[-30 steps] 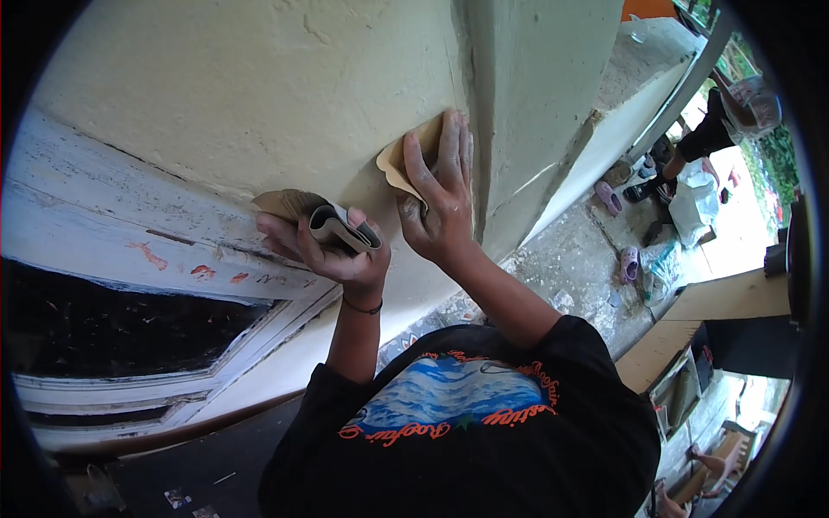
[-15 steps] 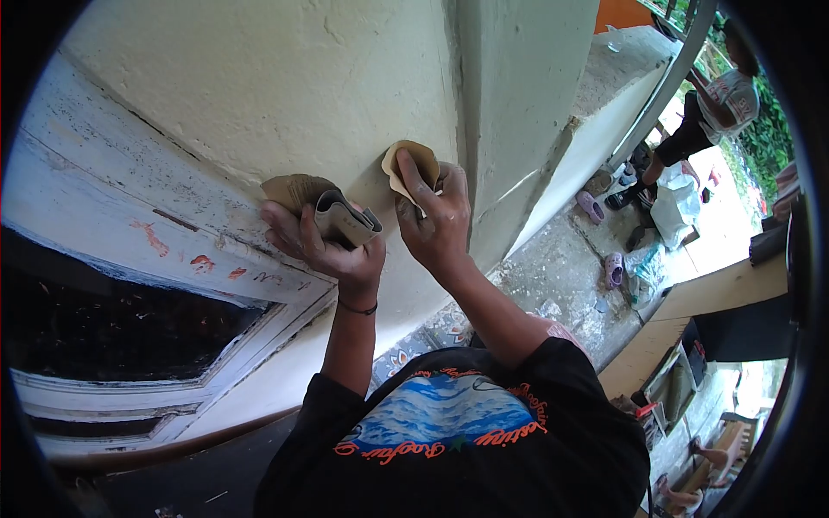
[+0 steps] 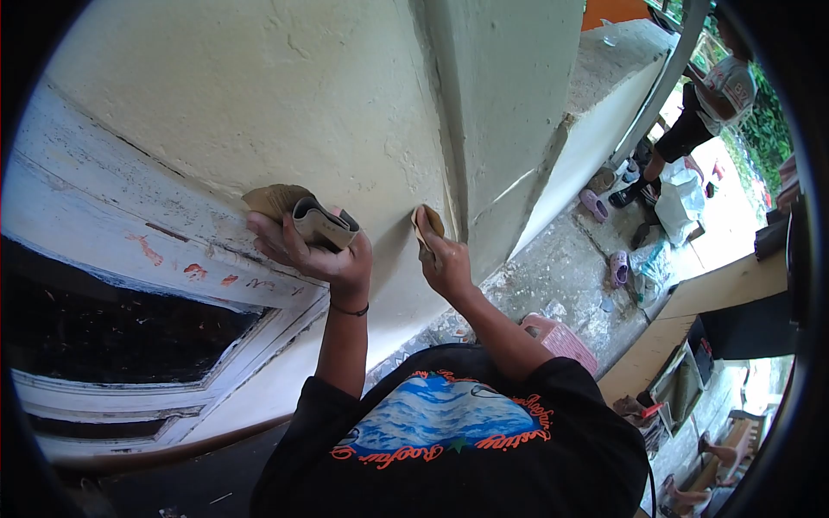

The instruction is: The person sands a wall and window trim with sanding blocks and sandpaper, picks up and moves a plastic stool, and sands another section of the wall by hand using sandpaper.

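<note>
Folded tan sandpaper point(image 3: 321, 226) with a grey-beige back rests in my left hand point(image 3: 332, 266), its fingers curled round it beside the white window frame point(image 3: 164, 224). A smaller piece of sandpaper point(image 3: 428, 223) is gripped by my right hand point(image 3: 449, 266), which holds it close against the cream wall point(image 3: 345, 112), near the vertical corner groove. Pale dust covers the fingers of both hands. The right fingertips are partly hidden behind the paper.
At right, another person point(image 3: 712, 104) stands by a railing. Purple clogs point(image 3: 592, 205) and plastic bags point(image 3: 680, 203) lie on the stained concrete floor point(image 3: 561, 250). A pink basket-like object point(image 3: 561, 341) is beside my right arm. Wooden furniture point(image 3: 673, 315) stands lower right.
My right hand has moved down the wall with its sandpaper, nearer the corner groove. My left hand has shifted slightly left in view, still holding the folded sheet. The pink object shows more.
</note>
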Demonstrator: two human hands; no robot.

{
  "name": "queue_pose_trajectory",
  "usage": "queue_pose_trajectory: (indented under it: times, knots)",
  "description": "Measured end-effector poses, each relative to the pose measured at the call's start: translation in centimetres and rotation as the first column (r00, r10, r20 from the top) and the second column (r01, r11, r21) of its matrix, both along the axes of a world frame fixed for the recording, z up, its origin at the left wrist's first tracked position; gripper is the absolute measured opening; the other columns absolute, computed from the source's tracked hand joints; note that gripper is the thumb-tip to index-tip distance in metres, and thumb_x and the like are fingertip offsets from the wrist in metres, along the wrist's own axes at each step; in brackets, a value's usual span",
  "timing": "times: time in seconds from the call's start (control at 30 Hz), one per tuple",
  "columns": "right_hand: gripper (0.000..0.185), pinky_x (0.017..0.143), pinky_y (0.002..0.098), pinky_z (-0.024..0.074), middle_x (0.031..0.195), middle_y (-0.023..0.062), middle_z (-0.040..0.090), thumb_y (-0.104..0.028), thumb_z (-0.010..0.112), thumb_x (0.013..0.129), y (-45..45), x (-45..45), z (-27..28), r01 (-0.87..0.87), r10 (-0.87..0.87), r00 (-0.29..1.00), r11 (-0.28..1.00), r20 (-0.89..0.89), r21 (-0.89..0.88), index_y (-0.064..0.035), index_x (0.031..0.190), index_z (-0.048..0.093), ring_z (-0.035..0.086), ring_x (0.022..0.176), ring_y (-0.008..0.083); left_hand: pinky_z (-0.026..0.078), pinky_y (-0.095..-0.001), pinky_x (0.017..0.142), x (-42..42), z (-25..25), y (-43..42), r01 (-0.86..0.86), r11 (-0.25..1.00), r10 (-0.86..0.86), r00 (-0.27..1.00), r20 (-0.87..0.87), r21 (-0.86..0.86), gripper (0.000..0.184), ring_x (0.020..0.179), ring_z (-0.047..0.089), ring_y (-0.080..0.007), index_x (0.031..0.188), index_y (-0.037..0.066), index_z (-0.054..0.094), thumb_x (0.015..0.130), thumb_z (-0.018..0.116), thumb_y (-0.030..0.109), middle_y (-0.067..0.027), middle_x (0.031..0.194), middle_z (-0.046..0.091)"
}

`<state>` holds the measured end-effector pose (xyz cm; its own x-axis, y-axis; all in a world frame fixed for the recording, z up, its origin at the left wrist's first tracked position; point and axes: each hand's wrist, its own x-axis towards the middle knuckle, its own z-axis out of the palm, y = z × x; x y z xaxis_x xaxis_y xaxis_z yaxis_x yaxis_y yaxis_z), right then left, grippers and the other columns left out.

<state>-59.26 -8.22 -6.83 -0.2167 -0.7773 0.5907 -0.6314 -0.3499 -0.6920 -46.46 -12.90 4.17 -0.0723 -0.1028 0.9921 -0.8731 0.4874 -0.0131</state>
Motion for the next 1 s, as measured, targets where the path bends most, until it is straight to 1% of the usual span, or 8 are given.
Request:
queue_pose_trajectory:
  times: [0.17, 0.3, 0.37, 0.47, 0.7, 0.77, 0.83, 1.0]
  knots:
    - [0.065, 0.051, 0.0366, 0.0431, 0.058, 0.0122, 0.053, -0.002, 0.056, 0.063, -2.1, -0.8, 8.7, 0.011, -0.008, 1.0, 0.978, 0.016, -0.207, -0.0113, 0.124, 0.038, 0.053, 0.052, 0.0295, 0.013, -0.0538, 0.096, -0.2, 0.3, 0.4, 0.032, 0.999, -0.032, 0.999, 0.004, 0.012, 0.056, 0.122, 0.019, -0.0417, 0.123, -0.002, 0.021, 0.082, 0.046, 0.026, -0.0286, 0.131, 0.018]
    - [0.066, 0.05, 0.0374, 0.0432, 0.06, 0.012, 0.054, -0.002, 0.056, 0.063, -1.4, -0.6, 3.7, -0.036, 0.026, 0.998, 0.982, -0.058, -0.183, -0.0123, 0.126, 0.036, 0.053, 0.052, 0.0295, 0.011, -0.0538, 0.097, 0.2, 0.8, 1.0, 0.037, 0.996, -0.038, 0.999, 0.016, 0.08, 0.056, 0.124, 0.015, -0.0416, 0.124, -0.003, 0.024, 0.082, 0.046, 0.026, -0.0274, 0.132, 0.017]
    - [0.065, 0.05, 0.038, 0.0434, 0.061, 0.0125, 0.055, -0.002, 0.055, 0.065, -0.1, -0.2, -0.6, -0.034, 0.032, 0.996, 0.999, -0.084, -0.03, -0.0131, 0.126, 0.036, 0.053, 0.052, 0.0303, 0.01, -0.0537, 0.097, 0.5, 1.5, 1.2, 0.019, 0.991, -0.023, 0.999, 0.029, 0.13, 0.055, 0.124, 0.013, -0.0416, 0.124, -0.003, 0.026, 0.082, 0.046, 0.026, -0.0272, 0.133, 0.016]
    - [0.062, 0.049, 0.0382, 0.0429, 0.061, 0.0131, 0.056, -0.003, 0.055, 0.067, 1.2, -0.4, -4.6, -0.017, 0.025, 0.996, 0.996, -0.087, 0.09, -0.0135, 0.125, 0.037, 0.054, 0.052, 0.0303, 0.008, -0.0579, 0.096, 0.3, 3.8, 1.3, 0.002, 0.99, -0.026, 0.986, 0.166, 0.142, 0.067, 0.124, 0.01, -0.0443, 0.123, 0.002, 0.036, 0.061, 0.058, 0.013, -0.0257, 0.134, 0.018]
    - [0.055, 0.05, 0.0373, 0.0421, 0.064, 0.0172, 0.055, -0.003, 0.052, 0.072, -0.8, -0.9, 5.7, 0.039, -0.038, 0.999, 0.996, 0.012, -0.083, -0.0118, 0.124, 0.038, 0.053, 0.053, 0.0329, 0.001, -0.0579, 0.097, -0.4, 9.2, 0.9, -0.131, 0.986, 0.08, 0.916, 0.394, 0.105, 0.068, 0.125, 0.015, -0.0393, 0.12, 0.022, 0.045, 0.058, 0.071, 0.019, -0.0115, 0.135, 0.026]
    - [0.057, 0.05, 0.038, 0.0429, 0.064, 0.0171, 0.055, -0.002, 0.052, 0.071, -1.2, -0.4, 3.8, 0.038, -0.036, 0.999, 0.991, 0.011, -0.125, -0.0113, 0.125, 0.036, 0.054, 0.054, 0.0326, -0.003, -0.0561, 0.098, -0.4, 9.8, 0.5, -0.124, 0.988, 0.078, 0.915, 0.396, 0.092, 0.066, 0.126, 0.017, -0.035, 0.118, 0.028, 0.047, 0.057, 0.073, 0.023, -0.0084, 0.134, 0.029]
    - [0.061, 0.049, 0.0386, 0.0427, 0.062, 0.0145, 0.055, -0.003, 0.051, 0.069, -0.7, 0.5, -0.2, 0.094, -0.097, 0.994, 0.994, -0.058, -0.054, -0.0118, 0.126, 0.034, 0.055, 0.053, 0.029, 0.0, -0.0544, 0.098, -0.5, 9.9, 0.9, -0.251, 0.963, 0.177, 0.86, 0.478, 0.096, 0.047, 0.124, 0.023, -0.0331, 0.117, 0.03, 0.048, 0.072, 0.061, 0.031, -0.0079, 0.133, 0.031]
    - [0.054, 0.048, 0.039, 0.0426, 0.057, 0.0138, 0.054, -0.006, 0.05, 0.072, 1.8, 1.1, -7.4, 0.117, -0.09, 0.984, 0.978, -0.155, 0.173, -0.0081, 0.124, 0.036, 0.054, 0.05, 0.0296, 0.004, -0.0492, 0.101, -0.6, 9.2, 0.5, -0.206, 0.977, 0.155, 0.856, 0.494, 0.051, 0.058, 0.122, 0.03, -0.0249, 0.119, 0.033, 0.044, 0.066, 0.066, 0.029, -0.0039, 0.131, 0.035]
